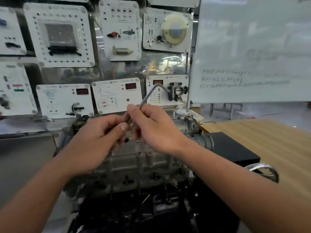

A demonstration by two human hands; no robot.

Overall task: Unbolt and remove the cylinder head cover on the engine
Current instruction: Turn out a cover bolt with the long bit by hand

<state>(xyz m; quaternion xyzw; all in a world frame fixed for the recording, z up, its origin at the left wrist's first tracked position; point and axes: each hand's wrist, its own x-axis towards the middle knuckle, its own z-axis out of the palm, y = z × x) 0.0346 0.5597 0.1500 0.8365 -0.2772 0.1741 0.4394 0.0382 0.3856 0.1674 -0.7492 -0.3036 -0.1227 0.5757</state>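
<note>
**Both hands on an L-shaped key above the engine**

The left hand [101, 137] and right hand [151, 130] meet at mid-frame, raised above the engine [134, 169]. Between them they hold an L-shaped key [148, 96] of grey metal. Its long shaft rises up and to the right from the fingers, and its short bent arm is at the top.

The right hand pinches the shaft with its thumb and curled fingers. The left hand's fingers are curled too, with the thumb pressed in against the lower part of the shaft. The key's lower end is hidden between the two hands. The key is clear of the engine.

The engine sits directly below the hands, close in front of the person. Its grey cast top [127, 165] carries upright bolt bosses, and the darker parts lie nearer the camera. Blur prevents a finding on whether any bolts are seated.

A wall of white training panels [64, 100] stands behind the engine, and a whiteboard [252, 47] with faint writing is to the right. A wooden worktop [269, 140] extends to the right. A black box [232, 148] rests on it beside the engine. A chrome handwheel [264, 170] shows just in front of the box.
</note>
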